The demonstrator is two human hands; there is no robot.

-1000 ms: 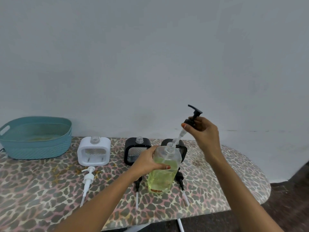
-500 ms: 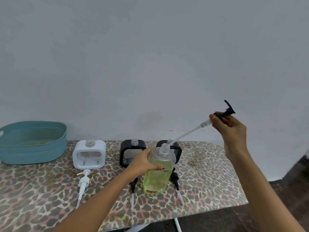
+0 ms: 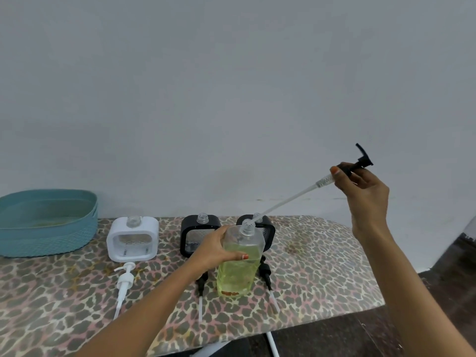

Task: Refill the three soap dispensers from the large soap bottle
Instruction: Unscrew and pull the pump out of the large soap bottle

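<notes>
Head view: opening step; left hand (image 3: 215,249) grips the large soap bottle (image 3: 238,269); right hand (image 3: 365,194) pinches its black pump (image 3: 360,161), tube tip at neck; pouring likely follows.

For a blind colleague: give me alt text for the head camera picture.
The right hand holds a black pump aloft, its tube end at the neck of a soap bottle that the left hand grips on a table. Behind stand three open dispensers, one white and two black.
</notes>
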